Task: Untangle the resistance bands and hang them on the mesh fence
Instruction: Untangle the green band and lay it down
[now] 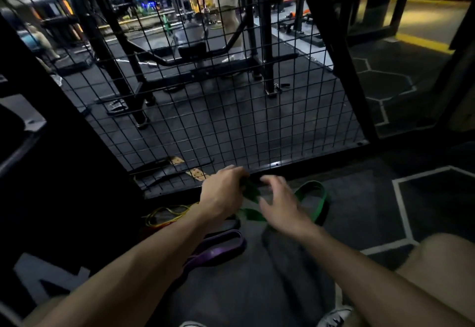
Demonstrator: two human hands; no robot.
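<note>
Purple band (218, 248) lies on the floor (257, 283) nearest, partly under the left forearm. Left hand (222, 193) grips a bunched part of the green band (314, 199); fingertips hidden in blur. Right hand (279, 202) hovers just beside it, fingers spread, holding nothing. Green loop trails right on the floor. Yellow band (164, 213) is cut off behind the left wrist. Mesh fence (231, 111) stands beyond, nothing hung in the visible part.

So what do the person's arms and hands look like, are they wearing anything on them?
Both arms are bare right up to the picture's edge: no sleeves, gloves, watch or rings show. The left hand and the right hand are a bit blurred, so tiny details can't be told.
</note>
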